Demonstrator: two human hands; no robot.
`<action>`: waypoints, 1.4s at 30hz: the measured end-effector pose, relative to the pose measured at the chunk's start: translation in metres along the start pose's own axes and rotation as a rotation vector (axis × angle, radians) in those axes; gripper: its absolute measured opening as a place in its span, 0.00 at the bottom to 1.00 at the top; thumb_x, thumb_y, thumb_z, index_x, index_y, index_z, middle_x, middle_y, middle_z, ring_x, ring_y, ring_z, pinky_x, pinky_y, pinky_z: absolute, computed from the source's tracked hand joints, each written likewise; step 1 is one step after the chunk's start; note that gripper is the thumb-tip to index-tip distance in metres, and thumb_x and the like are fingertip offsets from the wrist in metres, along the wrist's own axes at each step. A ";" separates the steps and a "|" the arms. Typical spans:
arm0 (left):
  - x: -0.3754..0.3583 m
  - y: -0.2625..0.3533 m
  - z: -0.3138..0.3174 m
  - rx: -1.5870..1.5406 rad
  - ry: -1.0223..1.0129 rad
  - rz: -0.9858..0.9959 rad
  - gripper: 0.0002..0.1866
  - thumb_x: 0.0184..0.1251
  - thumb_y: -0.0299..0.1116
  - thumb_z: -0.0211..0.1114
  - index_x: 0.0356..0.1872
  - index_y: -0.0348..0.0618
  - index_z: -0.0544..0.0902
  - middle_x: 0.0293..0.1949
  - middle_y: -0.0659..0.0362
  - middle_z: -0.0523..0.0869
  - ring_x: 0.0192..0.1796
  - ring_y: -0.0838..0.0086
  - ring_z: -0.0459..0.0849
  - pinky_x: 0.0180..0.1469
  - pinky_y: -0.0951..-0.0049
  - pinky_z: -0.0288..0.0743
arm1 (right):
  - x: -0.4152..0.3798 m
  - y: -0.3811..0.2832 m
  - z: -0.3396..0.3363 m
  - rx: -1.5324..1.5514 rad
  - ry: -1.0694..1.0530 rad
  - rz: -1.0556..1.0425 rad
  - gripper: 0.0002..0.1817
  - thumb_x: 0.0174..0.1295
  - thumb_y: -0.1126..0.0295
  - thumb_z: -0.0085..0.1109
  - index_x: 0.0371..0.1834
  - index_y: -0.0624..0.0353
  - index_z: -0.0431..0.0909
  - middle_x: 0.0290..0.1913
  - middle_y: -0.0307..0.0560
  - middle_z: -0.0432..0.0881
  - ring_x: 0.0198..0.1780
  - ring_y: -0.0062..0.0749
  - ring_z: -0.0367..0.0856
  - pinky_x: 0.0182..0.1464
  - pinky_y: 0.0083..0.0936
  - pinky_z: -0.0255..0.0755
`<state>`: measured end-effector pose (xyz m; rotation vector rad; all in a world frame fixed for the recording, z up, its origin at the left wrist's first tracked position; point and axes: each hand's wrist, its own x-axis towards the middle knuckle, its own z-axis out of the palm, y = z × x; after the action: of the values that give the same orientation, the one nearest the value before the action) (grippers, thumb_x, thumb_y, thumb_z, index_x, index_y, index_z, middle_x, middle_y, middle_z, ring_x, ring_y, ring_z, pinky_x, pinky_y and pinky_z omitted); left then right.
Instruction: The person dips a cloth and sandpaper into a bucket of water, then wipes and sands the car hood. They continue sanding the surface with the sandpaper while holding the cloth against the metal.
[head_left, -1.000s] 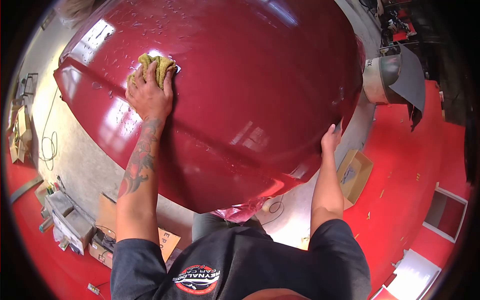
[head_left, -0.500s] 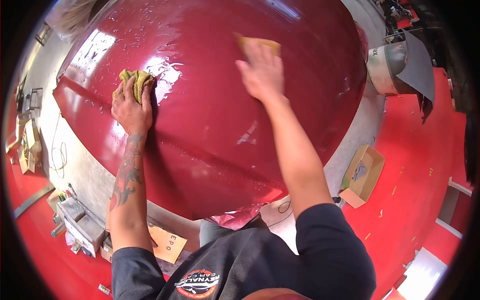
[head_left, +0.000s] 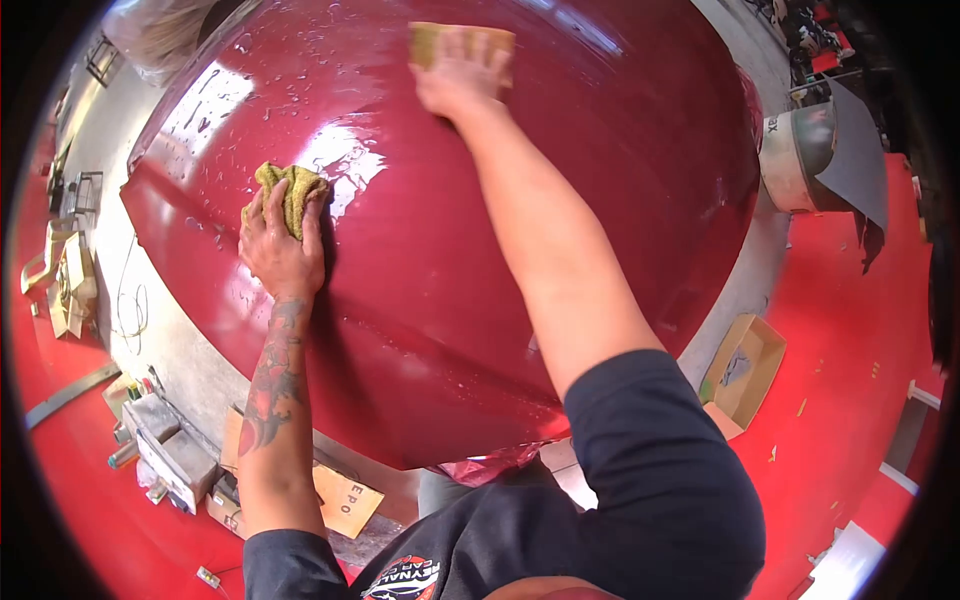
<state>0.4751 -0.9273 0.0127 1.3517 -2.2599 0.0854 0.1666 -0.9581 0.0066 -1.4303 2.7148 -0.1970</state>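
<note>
A glossy dark red car hood (head_left: 440, 260) spreads out in front of me, with water drops and wet streaks over its left and far parts. My left hand (head_left: 282, 245) rests on the hood, fingers closed round a bunched yellow-green cloth (head_left: 293, 195). Farther forward, near the middle, my right hand (head_left: 462, 78) presses a flat, rectangular yellow-brown sheet (head_left: 428, 42) against the red surface. Its fingers lie on top of the sheet, whose edges stick out around them.
An open cardboard box (head_left: 752, 365) stands on the red floor to the right. Beyond it are a round container (head_left: 790, 160) and a grey sheet (head_left: 855, 155). At lower left sit grey boxes (head_left: 175, 455) and a flat cardboard piece (head_left: 345, 500). A cable (head_left: 132, 310) lies on the floor.
My right hand has swept left and farther forward with the yellow-brown sheet. My left hand stays on the cloth; the view has shifted slightly.
</note>
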 end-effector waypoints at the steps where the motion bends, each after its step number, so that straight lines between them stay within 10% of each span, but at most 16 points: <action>1: -0.001 -0.003 0.002 -0.008 0.007 0.003 0.26 0.69 0.53 0.64 0.65 0.58 0.78 0.65 0.53 0.78 0.67 0.53 0.74 0.69 0.50 0.63 | 0.005 -0.013 0.003 0.031 -0.010 -0.079 0.43 0.74 0.36 0.35 0.84 0.53 0.47 0.85 0.44 0.45 0.84 0.51 0.40 0.81 0.57 0.33; 5: 0.003 -0.002 0.000 -0.034 -0.006 0.019 0.25 0.71 0.52 0.62 0.65 0.57 0.78 0.65 0.53 0.78 0.67 0.55 0.75 0.68 0.52 0.65 | -0.015 0.072 -0.006 0.069 0.070 -0.180 0.38 0.76 0.40 0.34 0.83 0.50 0.51 0.84 0.41 0.49 0.84 0.46 0.44 0.81 0.54 0.38; 13: 0.003 -0.001 0.005 0.022 0.020 0.010 0.24 0.71 0.53 0.63 0.64 0.56 0.79 0.63 0.53 0.80 0.66 0.56 0.76 0.66 0.53 0.67 | -0.255 0.451 -0.026 0.263 0.292 0.593 0.35 0.73 0.54 0.49 0.82 0.47 0.53 0.79 0.51 0.61 0.78 0.51 0.60 0.77 0.51 0.56; 16: 0.004 -0.002 0.005 0.033 0.021 0.028 0.25 0.71 0.53 0.62 0.64 0.54 0.79 0.64 0.52 0.79 0.66 0.55 0.76 0.67 0.53 0.67 | -0.243 0.316 -0.056 0.093 0.199 0.710 0.35 0.74 0.51 0.47 0.81 0.50 0.56 0.80 0.50 0.58 0.81 0.52 0.53 0.79 0.54 0.51; 22: 0.008 -0.006 0.005 0.020 0.010 0.082 0.27 0.72 0.54 0.60 0.65 0.52 0.79 0.64 0.50 0.80 0.65 0.54 0.77 0.65 0.53 0.69 | -0.361 0.059 -0.041 0.133 -0.187 -0.287 0.43 0.67 0.48 0.58 0.82 0.52 0.53 0.83 0.46 0.52 0.83 0.52 0.46 0.81 0.59 0.39; 30: 0.009 -0.013 0.008 0.052 -0.054 0.049 0.28 0.73 0.57 0.58 0.67 0.52 0.77 0.66 0.49 0.78 0.68 0.54 0.74 0.69 0.53 0.66 | -0.271 0.358 -0.041 0.132 0.178 0.490 0.40 0.76 0.38 0.34 0.83 0.51 0.50 0.85 0.42 0.48 0.84 0.47 0.43 0.81 0.52 0.39; 33: 0.010 -0.011 0.012 0.085 -0.052 0.039 0.30 0.73 0.59 0.57 0.67 0.53 0.76 0.67 0.50 0.77 0.68 0.54 0.74 0.68 0.54 0.67 | -0.270 0.355 -0.037 0.101 0.153 0.610 0.40 0.76 0.38 0.33 0.83 0.51 0.49 0.85 0.43 0.46 0.84 0.47 0.41 0.82 0.53 0.38; 40: -0.005 0.015 0.017 0.230 -0.024 -0.074 0.32 0.73 0.62 0.56 0.68 0.54 0.76 0.66 0.51 0.78 0.69 0.56 0.74 0.68 0.55 0.68 | -0.495 0.144 -0.051 0.039 -0.381 -0.028 0.39 0.72 0.44 0.48 0.83 0.43 0.52 0.85 0.35 0.48 0.85 0.41 0.42 0.81 0.53 0.38; 42: -0.015 0.034 0.013 0.196 -0.014 -0.028 0.31 0.73 0.61 0.57 0.68 0.54 0.76 0.65 0.50 0.78 0.68 0.55 0.74 0.68 0.54 0.68 | -0.492 0.181 -0.026 0.245 -0.103 -0.106 0.38 0.71 0.41 0.49 0.82 0.36 0.54 0.84 0.30 0.51 0.84 0.35 0.46 0.81 0.53 0.41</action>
<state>0.4471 -0.9020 0.0018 1.4868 -2.2920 0.2955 0.2940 -0.4483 0.0055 -1.4684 2.4370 -0.4327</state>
